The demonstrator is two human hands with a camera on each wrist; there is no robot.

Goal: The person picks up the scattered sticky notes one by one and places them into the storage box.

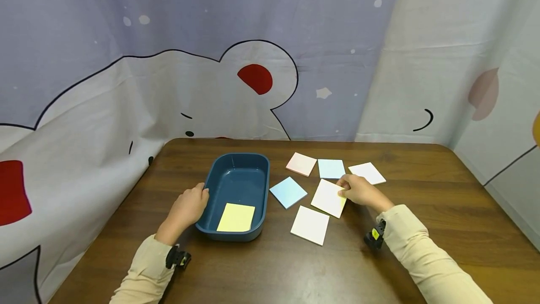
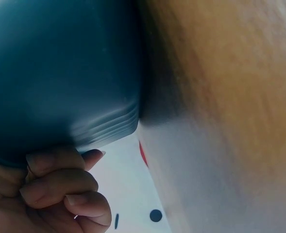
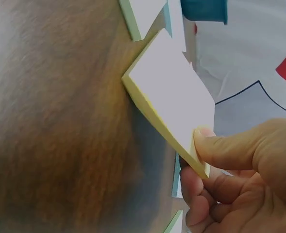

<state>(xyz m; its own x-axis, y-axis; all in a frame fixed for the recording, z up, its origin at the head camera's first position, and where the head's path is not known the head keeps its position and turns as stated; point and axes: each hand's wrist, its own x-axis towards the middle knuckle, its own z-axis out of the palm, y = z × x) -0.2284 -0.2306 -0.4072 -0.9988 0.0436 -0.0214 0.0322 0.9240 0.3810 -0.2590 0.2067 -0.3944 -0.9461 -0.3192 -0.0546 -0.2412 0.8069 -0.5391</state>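
My right hand [image 1: 360, 190] pinches a sticky note pad [image 3: 174, 92] by one corner, thumb on top and fingers below. The pad has a pale top and a yellow edge, and it is tilted up off the table in the right wrist view. My left hand [image 1: 188, 204] holds the left side of a dark blue plastic bin [image 1: 266, 196], its fingers curled at the rim [image 2: 60, 179]. Inside the bin, near its front end, lies a yellow sticky note pad [image 1: 236, 217].
Around the held pad lie a pink pad [image 1: 301, 164], two light blue pads [image 1: 331, 169] [image 1: 288, 192] and two white-topped pads [image 1: 310, 225] [image 1: 368, 173]. The brown wooden table [image 1: 270, 271] meets a patterned curtain [image 1: 325, 60] behind.
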